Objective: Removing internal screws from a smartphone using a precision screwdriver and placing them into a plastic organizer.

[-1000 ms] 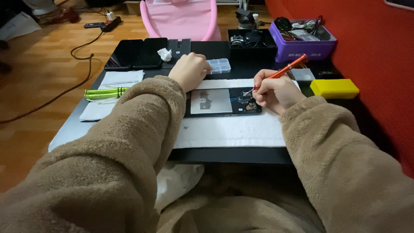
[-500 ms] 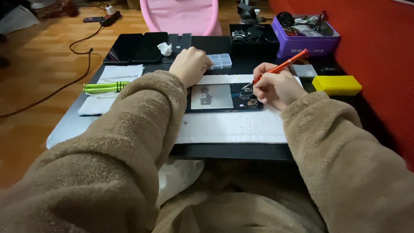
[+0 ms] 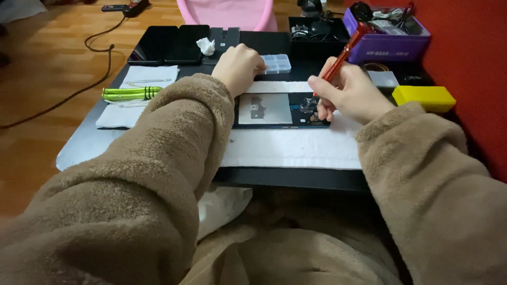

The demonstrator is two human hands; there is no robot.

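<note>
An opened phone (image 3: 274,110) with its back off lies on a white mat (image 3: 290,148) on the black table (image 3: 296,177). My right hand (image 3: 351,95) grips an orange screwdriver (image 3: 346,50), its tip down at the phone's right end. My left hand (image 3: 238,67) rests curled on the phone's upper left edge, next to a small clear parts box (image 3: 277,63). Both arms wear fuzzy tan sleeves.
Green tools (image 3: 129,93) lie on white paper at the left. Dark phones (image 3: 169,43) and a crumpled tissue (image 3: 205,46) sit at the back. A purple box (image 3: 388,31) of tools and a yellow block (image 3: 423,97) are at the right, by a red wall. A pink chair (image 3: 227,13) stands behind.
The view has shifted closer to the table. My right hand has tilted the screwdriver more upright over the phone's right end. My left hand stays on the phone.
</note>
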